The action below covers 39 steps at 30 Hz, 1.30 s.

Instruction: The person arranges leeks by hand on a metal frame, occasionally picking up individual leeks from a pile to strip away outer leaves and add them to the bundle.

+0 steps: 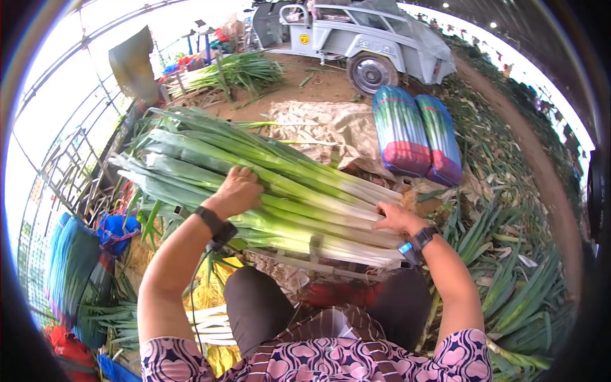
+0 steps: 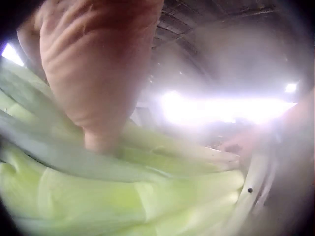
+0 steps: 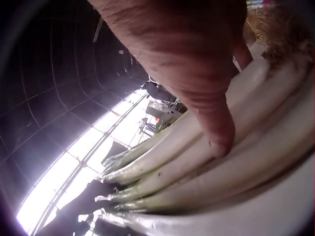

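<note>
A thick pile of leeks lies across in front of me, green leaves to the left and white root ends to the right. My left hand grips among the green stalks, and its thumb dips down between them in the left wrist view. Over the white ends, my right hand holds some stalks. In the right wrist view its thumb bends against a white leek stalk, with another finger beyond it. The remaining fingertips are hidden by the hands and stalks.
Two wrapped leek bundles stand beyond the pile at right, near a grey cart. Loose leeks and leaves litter the ground at right. A blue-wrapped bundle stands at left. More leeks lie at the back.
</note>
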### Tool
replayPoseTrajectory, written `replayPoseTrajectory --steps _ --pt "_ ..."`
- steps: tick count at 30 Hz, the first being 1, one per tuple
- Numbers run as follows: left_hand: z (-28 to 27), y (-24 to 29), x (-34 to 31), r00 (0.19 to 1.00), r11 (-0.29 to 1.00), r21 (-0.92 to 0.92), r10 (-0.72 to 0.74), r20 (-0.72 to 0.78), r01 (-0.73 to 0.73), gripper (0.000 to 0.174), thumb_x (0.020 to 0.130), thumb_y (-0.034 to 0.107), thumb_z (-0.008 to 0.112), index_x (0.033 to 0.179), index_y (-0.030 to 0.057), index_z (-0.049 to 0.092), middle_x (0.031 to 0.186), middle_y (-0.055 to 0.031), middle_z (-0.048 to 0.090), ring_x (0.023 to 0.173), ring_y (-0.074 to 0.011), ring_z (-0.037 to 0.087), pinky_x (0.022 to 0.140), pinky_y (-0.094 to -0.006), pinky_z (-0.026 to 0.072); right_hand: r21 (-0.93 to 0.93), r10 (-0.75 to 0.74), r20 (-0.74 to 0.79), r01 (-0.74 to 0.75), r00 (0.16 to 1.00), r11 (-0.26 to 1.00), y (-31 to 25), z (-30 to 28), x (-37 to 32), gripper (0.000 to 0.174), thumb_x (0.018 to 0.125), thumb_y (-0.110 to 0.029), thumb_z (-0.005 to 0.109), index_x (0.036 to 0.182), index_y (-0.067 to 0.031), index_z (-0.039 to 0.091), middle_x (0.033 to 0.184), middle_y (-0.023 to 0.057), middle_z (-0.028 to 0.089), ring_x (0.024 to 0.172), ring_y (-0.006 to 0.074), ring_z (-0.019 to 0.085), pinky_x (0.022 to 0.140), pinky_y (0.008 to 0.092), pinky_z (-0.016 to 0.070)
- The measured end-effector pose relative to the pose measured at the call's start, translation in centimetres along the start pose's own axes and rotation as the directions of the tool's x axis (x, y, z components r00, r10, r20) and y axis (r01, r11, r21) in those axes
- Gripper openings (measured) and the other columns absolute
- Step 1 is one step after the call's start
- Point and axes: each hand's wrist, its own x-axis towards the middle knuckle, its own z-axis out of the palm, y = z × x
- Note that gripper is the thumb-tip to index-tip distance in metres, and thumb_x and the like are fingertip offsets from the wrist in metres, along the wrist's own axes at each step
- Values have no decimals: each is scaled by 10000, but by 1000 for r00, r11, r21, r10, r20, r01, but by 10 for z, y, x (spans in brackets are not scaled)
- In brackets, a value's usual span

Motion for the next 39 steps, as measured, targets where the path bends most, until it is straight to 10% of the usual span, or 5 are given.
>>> replayPoseTrajectory --steps 2,7,39 --pt "-18 0 -1 997 992 -125 -22 75 31 329 725 296 723 1019 149 701 933 -44 554 1015 -236 489 938 -409 329 64 29 62 -33 998 997 -2 -12 -3 570 726 -372 783 1108 -5 572 1056 187 640 1005 317 606 869 390 478" --pt "-21 -1 -5 996 962 -270 67 66 -46 264 756 263 726 984 133 690 916 -57 551 985 -232 533 902 -404 324 170 -16 283 -34 959 985 -5 -20 -22 576 732 -346 796 1132 -4 563 1066 160 643 980 266 605 858 368 476" --pt "-7 16 11 990 975 -198 73 -122 -97 220 801 261 670 992 151 677 840 -24 587 929 -209 571 974 -435 320 -99 -2 85 11 996 995 12 -19 -59 519 720 -307 760 1115 -12 600 963 218 663 909 386 633 820 421 496"
